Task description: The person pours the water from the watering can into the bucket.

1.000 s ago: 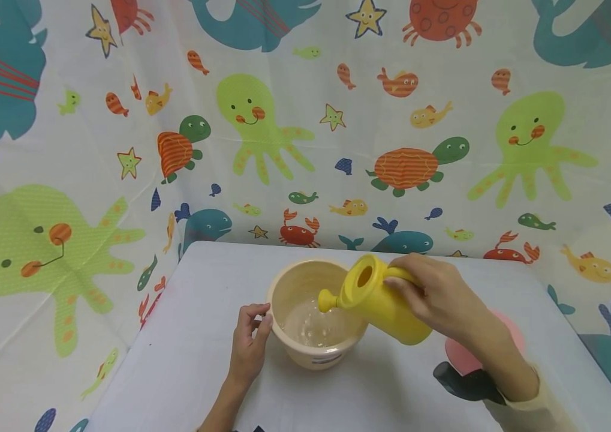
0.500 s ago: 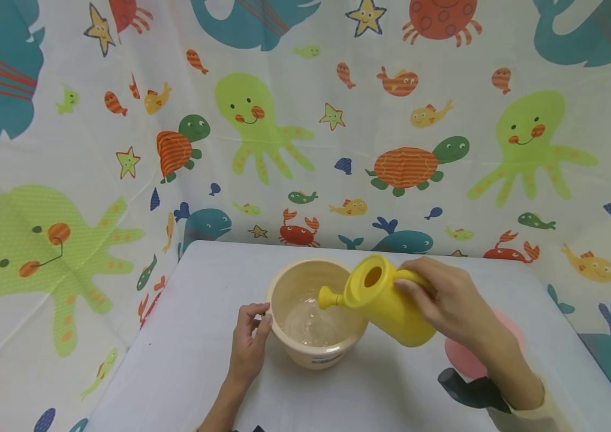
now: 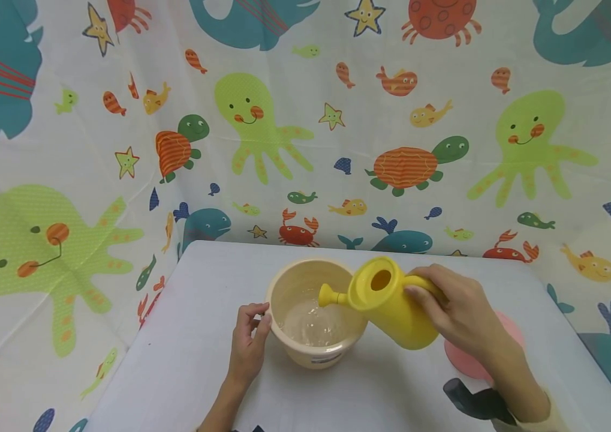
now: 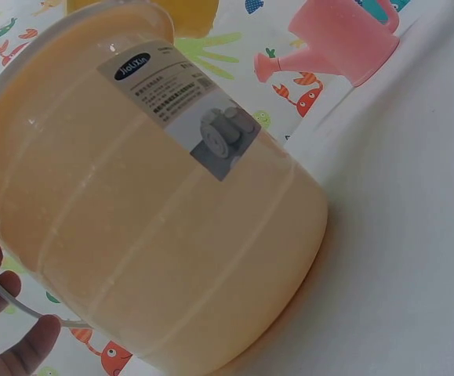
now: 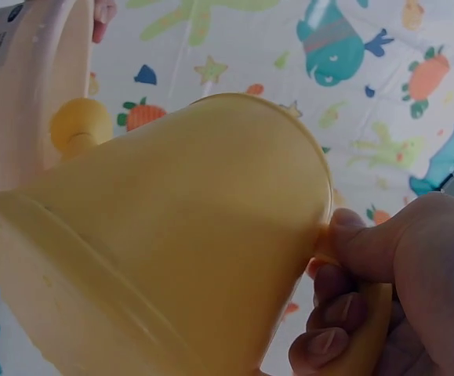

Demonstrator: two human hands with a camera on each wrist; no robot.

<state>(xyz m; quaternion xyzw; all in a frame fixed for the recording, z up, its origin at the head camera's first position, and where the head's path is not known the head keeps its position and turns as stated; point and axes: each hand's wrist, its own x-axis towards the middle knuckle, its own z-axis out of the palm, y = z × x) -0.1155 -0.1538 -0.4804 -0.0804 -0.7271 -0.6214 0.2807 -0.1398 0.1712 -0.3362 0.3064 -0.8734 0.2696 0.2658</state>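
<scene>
A cream bucket (image 3: 320, 359) with water inside stands on the white table. My left hand (image 3: 249, 345) holds it at the left edge of the rim. In the left wrist view, that hand's thumb and fingers (image 4: 34, 342) are around the bucket's thin pale handle (image 4: 23, 304). By its rear handle, my right hand (image 3: 458, 309) grips a yellow watering can (image 3: 402, 318). The can is tilted, its spout reaching over the bucket's right rim. In the right wrist view, fingers curl round the can's handle (image 5: 372, 337) and the thumb lies on top.
A pink watering can (image 4: 340, 35) stands on the table to the right, partly hidden behind my right forearm in the head view. A black curved strap piece (image 3: 475, 402) sits at my right wrist. A sea-animal curtain (image 3: 305, 138) hangs behind the table (image 3: 213, 282).
My right hand has shifted right and slightly down with the yellow watering can, tipping its spout up a little. The left hand and bucket have stayed in place.
</scene>
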